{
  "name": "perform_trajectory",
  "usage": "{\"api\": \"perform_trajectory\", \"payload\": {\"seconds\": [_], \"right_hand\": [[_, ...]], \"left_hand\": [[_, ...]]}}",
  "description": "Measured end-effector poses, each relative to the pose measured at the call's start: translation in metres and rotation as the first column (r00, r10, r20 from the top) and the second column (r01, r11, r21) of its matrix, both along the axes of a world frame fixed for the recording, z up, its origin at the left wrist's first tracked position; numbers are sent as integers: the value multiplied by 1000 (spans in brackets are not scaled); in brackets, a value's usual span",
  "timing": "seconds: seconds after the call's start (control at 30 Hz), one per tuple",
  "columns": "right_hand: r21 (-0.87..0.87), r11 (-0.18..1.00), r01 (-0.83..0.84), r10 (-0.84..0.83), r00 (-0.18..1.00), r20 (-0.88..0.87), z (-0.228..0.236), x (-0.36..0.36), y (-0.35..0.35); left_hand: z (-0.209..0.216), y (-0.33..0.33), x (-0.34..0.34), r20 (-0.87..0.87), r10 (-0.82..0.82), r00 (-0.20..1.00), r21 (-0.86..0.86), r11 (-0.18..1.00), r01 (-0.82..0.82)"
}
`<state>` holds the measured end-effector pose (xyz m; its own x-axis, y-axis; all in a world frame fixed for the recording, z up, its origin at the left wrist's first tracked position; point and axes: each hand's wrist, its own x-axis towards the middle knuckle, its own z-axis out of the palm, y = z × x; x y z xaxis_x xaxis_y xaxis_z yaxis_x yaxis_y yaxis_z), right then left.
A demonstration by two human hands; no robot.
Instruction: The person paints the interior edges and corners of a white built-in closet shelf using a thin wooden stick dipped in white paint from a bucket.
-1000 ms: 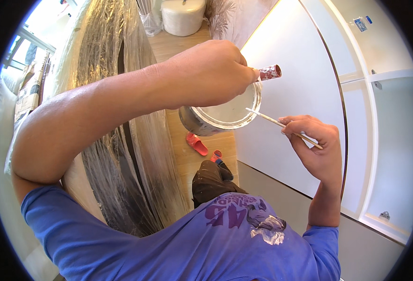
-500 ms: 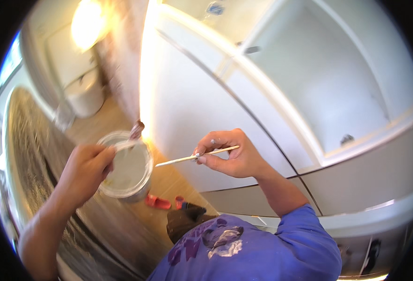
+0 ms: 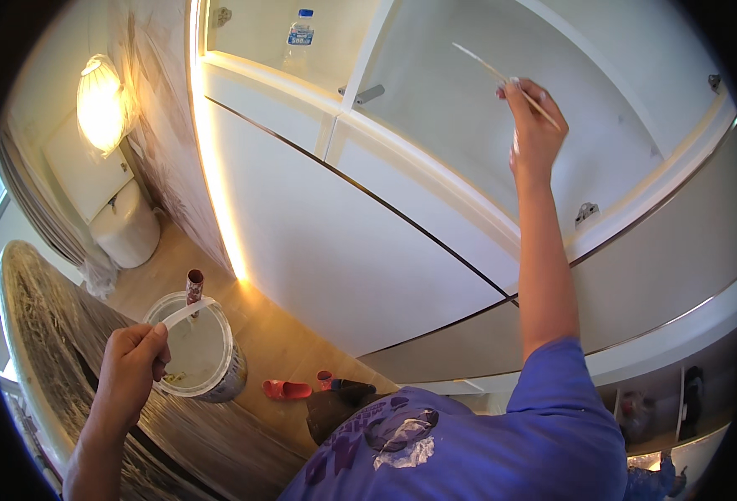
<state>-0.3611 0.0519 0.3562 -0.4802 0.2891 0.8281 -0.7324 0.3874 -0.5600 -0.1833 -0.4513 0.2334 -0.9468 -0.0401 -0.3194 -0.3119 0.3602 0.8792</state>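
Observation:
My right hand (image 3: 538,125) is raised in front of the open cabinet compartment (image 3: 468,125), its fingers pinched on a slender paintbrush (image 3: 487,65) with a whitish tip. The brush points up and left; I cannot tell whether the tip touches the cabinet. Low on the left, my left hand (image 3: 133,355) is closed on the white strap handle (image 3: 186,313) of a round bucket (image 3: 233,367). Pale material shows inside the bucket. A reddish-brown tube (image 3: 195,284) stands up at its far rim.
A water bottle (image 3: 299,37) stands in the left compartment. A glowing lamp (image 3: 101,104) hangs beyond the light strip. Red slippers (image 3: 286,390) lie on the wooden floor (image 3: 260,334). A dark, streaked round-edged surface (image 3: 51,334) lies on the left, with a white toilet-like fixture (image 3: 126,230) behind it.
My right hand has risen up and to the right with the brush, from beside the lower panel to before the open compartment. The view has shifted; my left hand still grips the bucket handle.

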Motion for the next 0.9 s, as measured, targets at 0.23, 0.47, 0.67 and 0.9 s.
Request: {"api": "perform_trajectory", "payload": {"seconds": [0.23, 0.47, 0.67, 0.9], "right_hand": [[367, 854, 368, -345, 930, -128, 21, -110, 50], [524, 766, 373, -399, 915, -67, 18, -164, 66], [603, 715, 355, -397, 915, -67, 13, -180, 83], [630, 704, 329, -403, 915, -28, 13, -187, 91]], "left_hand": [[4, -3, -2, -9, -32, 999, -15, 999, 31], [0, -1, -3, 30, -17, 999, -16, 1000, 17], [-6, -4, -4, 12, 3, 1000, -29, 1000, -3], [-12, -7, -5, 27, 41, 999, -26, 999, -40]]}}
